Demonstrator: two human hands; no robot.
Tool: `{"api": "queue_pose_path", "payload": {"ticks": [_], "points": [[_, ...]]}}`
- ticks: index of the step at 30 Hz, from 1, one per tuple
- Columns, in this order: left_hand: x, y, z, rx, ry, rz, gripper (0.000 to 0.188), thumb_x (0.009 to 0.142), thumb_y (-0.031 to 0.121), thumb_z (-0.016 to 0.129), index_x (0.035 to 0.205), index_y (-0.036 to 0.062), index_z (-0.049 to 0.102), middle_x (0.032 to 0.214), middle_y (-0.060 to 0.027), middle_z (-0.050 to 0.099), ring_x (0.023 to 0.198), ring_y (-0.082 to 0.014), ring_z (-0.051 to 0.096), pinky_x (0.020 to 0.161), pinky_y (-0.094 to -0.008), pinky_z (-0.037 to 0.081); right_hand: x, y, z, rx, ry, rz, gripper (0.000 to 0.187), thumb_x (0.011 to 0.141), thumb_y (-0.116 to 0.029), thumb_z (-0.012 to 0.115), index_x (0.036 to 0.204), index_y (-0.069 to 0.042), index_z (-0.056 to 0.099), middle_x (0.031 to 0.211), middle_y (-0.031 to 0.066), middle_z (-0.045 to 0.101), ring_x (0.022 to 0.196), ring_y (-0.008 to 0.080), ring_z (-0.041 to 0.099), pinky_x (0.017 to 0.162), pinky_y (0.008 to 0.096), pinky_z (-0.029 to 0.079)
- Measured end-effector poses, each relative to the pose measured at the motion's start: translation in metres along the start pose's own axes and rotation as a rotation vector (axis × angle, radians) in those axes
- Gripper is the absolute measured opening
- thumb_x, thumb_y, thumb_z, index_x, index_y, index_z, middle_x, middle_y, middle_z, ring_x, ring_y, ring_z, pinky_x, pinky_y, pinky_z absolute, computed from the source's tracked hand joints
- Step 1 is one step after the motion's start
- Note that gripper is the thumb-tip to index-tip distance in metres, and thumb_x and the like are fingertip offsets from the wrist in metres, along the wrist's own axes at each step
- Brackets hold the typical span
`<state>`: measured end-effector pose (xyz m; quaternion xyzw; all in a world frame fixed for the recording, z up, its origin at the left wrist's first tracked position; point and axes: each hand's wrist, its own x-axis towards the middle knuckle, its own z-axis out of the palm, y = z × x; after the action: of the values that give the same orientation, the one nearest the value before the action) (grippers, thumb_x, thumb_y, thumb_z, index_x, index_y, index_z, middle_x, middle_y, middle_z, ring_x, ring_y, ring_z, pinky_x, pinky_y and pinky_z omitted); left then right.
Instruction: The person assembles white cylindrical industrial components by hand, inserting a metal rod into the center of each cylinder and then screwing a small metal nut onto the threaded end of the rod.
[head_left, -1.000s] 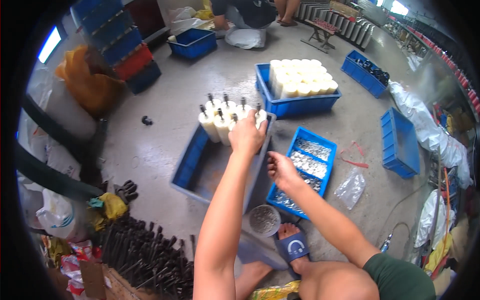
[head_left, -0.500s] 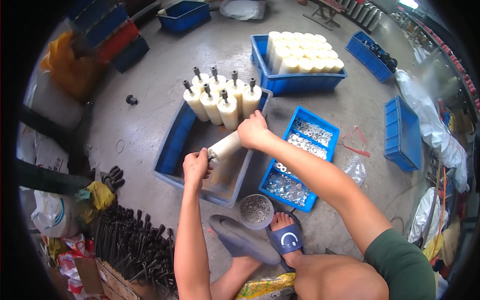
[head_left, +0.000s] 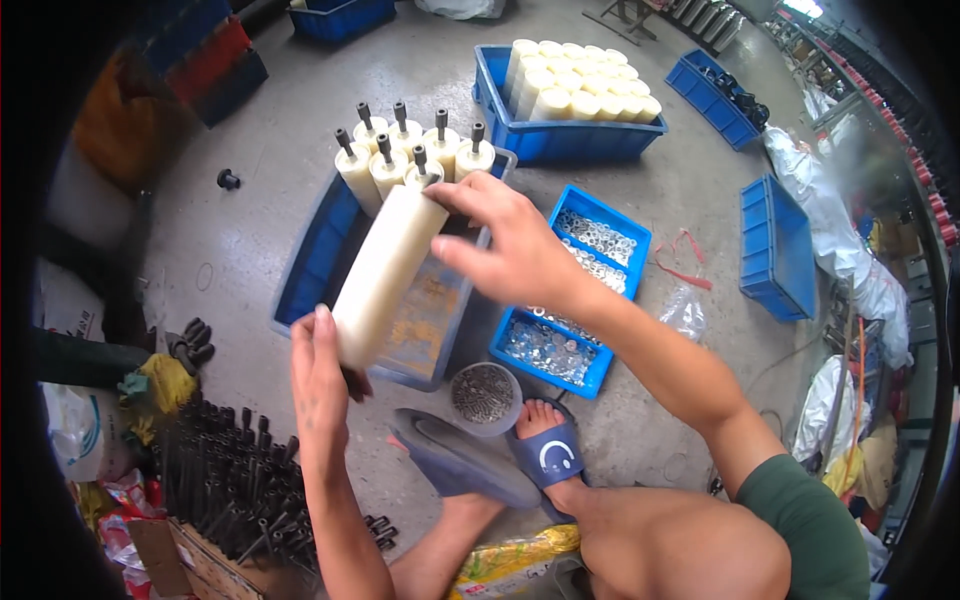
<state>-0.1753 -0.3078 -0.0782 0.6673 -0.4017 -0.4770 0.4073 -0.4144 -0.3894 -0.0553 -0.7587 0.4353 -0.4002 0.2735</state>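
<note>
A cream-white cylindrical roller is tilted above the blue bin. My left hand grips its lower end, the fingers partly hidden behind it. At the upper end, my right hand has its thumb and fingers spread apart, the fingertips touching or just beside the rim. A dark tip shows at that end by the fingers. Inside the bin's far side stand several similar rollers, upright, with dark rods sticking up from their tops.
Right of the bin lies a blue divided tray of washers. A bowl of small metal parts stands by my sandals. Dark rods are heaped at lower left. Behind, another blue bin holds packed white rollers. An upended blue crate stands at right.
The roller has come up out of the near part of the bin, toward me, and now points more steeply. My right hand has loosened, its fingers spreading. The whole view has shifted slightly.
</note>
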Motion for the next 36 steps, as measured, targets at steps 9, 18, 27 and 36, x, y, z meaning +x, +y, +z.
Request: {"api": "queue_pose_path", "payload": {"ticks": [9,18,27,36], "points": [[-0.073,-0.116,0.050,-0.908,-0.313,-0.456,0.044,0.104,0.036,0.043,0.132,0.0050,0.056,0.114,-0.0141,0.068,0.105,-0.0250,0.066,0.090,-0.0375,0.054,-0.085,-0.071,-0.023,0.204,-0.174,-0.226,0.028,0.081,0.000,0.069,0.109,-0.003,0.073,0.109,0.0154,0.069,0.101,0.0337,0.066,0.087,0.0413,0.053],[-0.061,-0.180,0.055,-0.864,-0.283,-0.328,0.041,0.099,0.031,0.044,0.115,-0.0035,0.061,0.094,-0.0165,0.068,0.086,-0.0269,0.067,0.083,-0.0383,0.054,-0.184,0.108,-0.010,-0.634,-0.365,0.333,0.015,0.087,-0.021,0.069,0.095,-0.008,0.071,0.092,0.0156,0.072,0.086,0.0363,0.070,0.073,0.0473,0.056],[-0.063,-0.219,0.071,-0.912,-0.326,-0.308,0.041,0.099,0.035,0.051,0.116,-0.0007,0.061,0.099,-0.0135,0.069,0.093,-0.0250,0.066,0.086,-0.0370,0.053,-0.183,0.153,-0.049,-0.610,-0.141,0.475,0.017,0.083,-0.020,0.071,0.097,-0.010,0.074,0.091,0.0121,0.074,0.086,0.0309,0.072,0.075,0.0428,0.057],[-0.060,-0.209,0.078,-0.911,-0.352,-0.343,0.035,0.100,0.028,0.050,0.100,-0.0011,0.069,0.098,-0.0085,0.071,0.089,-0.0170,0.068,0.080,-0.0301,0.053,-0.158,0.182,-0.084,-0.745,-0.007,0.510,0.017,0.083,-0.016,0.074,0.098,-0.009,0.076,0.090,0.0098,0.076,0.082,0.0235,0.075,0.075,0.0369,0.058]]}}
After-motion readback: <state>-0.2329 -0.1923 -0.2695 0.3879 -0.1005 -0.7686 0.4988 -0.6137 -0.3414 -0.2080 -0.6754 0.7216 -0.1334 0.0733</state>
